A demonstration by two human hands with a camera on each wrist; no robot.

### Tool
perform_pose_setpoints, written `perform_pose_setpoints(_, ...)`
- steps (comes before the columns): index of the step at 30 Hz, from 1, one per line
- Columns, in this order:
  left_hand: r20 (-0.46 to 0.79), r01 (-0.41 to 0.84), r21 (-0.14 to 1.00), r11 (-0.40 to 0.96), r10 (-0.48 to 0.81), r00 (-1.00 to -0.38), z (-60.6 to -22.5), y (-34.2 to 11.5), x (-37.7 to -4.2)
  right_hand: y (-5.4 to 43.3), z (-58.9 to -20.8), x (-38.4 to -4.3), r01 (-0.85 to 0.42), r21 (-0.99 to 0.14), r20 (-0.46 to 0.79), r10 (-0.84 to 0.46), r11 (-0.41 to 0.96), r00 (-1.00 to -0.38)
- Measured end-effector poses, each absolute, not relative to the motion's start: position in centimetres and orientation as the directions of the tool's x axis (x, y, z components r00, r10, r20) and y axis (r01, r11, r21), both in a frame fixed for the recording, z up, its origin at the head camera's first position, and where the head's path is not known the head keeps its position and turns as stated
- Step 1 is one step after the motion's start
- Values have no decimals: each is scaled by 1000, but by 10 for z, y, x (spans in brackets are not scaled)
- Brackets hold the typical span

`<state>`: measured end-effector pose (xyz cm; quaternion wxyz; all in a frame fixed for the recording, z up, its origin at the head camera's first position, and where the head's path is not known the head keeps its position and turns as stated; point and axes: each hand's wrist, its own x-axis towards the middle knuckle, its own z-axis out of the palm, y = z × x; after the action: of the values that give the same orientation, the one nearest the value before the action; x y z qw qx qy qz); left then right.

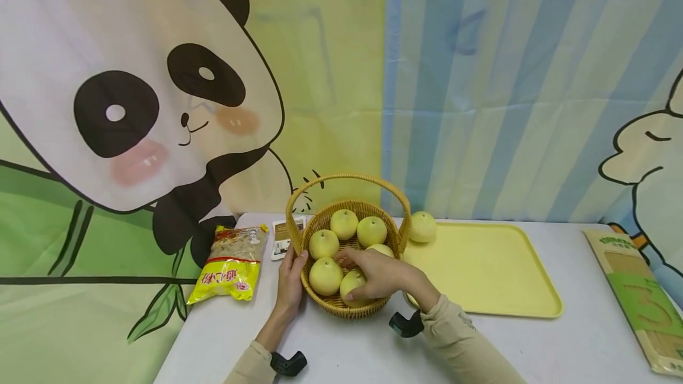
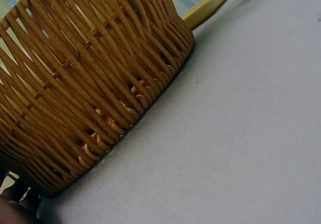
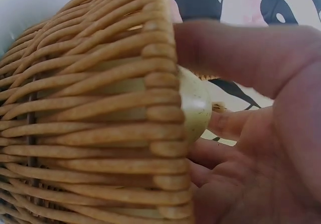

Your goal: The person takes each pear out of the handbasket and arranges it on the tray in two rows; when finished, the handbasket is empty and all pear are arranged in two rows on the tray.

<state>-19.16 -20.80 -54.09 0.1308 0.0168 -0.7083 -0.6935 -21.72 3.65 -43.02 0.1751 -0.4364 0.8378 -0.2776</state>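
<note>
A round wicker basket (image 1: 352, 313) with a tall arched handle holds several pale yellow-green pears (image 1: 325, 277). My right hand (image 1: 381, 274) reaches over its right rim and grips the front pear (image 1: 354, 284), thumb on the near side and fingers on the far side. In the right wrist view, this pear (image 3: 196, 106) shows between the wicker wall and the palm. My left hand (image 1: 290, 280) rests against the basket's left outer side, its fingers pointing away from me. Only a dark bit of that hand shows at the lower left corner of the left wrist view.
A yellow tray (image 1: 491, 271) lies right of the basket, with one pear (image 1: 423, 227) at its far left corner. To the left are a bag of dry food (image 1: 232, 262) and a small packet (image 1: 281, 248). A green-and-tan package (image 1: 640, 298) lies far right.
</note>
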Motion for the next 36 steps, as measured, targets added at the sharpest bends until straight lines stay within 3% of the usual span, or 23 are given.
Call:
perform_pose_setpoints(8,171,166,985,43,-194,-966,-540,-208,-191,39,-431,-216,-682,-566,-68,-851,462,-521)
perform_pose_setpoints(18,175,170,984,45,-191,-966,-540,-208,-190,36,-429,-213,-675,-526,-95,-824,518,-558)
perform_pose_setpoints(23,176,170,984,49,-190,-966,-541,-208,-190,39,-424,-210,-696,-543,-18,-835,470,-551)
perform_pose_setpoints(30,188,182,982,50,-186,-964,-540,-206,-191,41,-429,-214,-672,-627,158,-780,395,-606)
perform_pose_setpoints(36,179,169,984,62,-203,-963,-542,-207,-190,44,-443,-215,-666,-691,225,-790,283,-570)
